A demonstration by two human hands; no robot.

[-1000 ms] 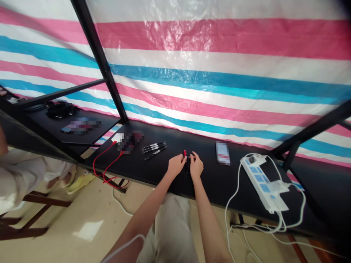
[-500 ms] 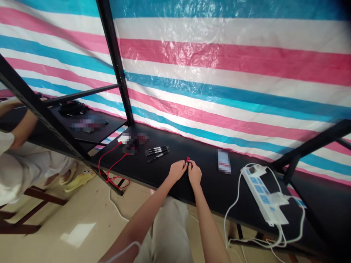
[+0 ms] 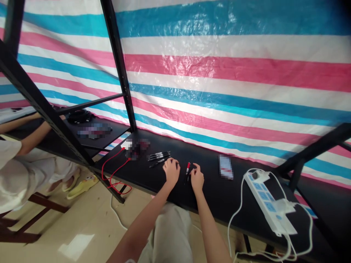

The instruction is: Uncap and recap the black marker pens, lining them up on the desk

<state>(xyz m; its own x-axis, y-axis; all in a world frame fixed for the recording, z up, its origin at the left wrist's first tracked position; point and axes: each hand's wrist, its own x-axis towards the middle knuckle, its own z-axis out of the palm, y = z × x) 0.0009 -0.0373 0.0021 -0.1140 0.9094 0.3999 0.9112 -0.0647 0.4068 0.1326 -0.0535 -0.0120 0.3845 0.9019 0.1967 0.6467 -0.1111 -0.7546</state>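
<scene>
A red-and-black pen [image 3: 188, 167] lies on the black tabletop between my hands, its red end pointing away from me. My left hand [image 3: 172, 172] rests left of it, fingers bent and a little apart, with nothing visible in it. Just beyond its fingertips is a row of several black pens [image 3: 159, 156]. Close to the right side of the red-ended pen is my right hand [image 3: 197, 179], index finger and thumb spread. I cannot tell whether its thumb touches the pen.
A white power strip [image 3: 267, 204] with plugs and cables lies at the right. A blurred pale packet [image 3: 226, 167] sits beyond my right hand. Red cables [image 3: 109, 160] hang off the left end. A metal post [image 3: 117, 65] separates another person's place [image 3: 16, 160].
My hands have parted. The red-ended pen, held between them before, now lies on the table. The left hand has moved left toward the black pens. The view has shifted slightly.
</scene>
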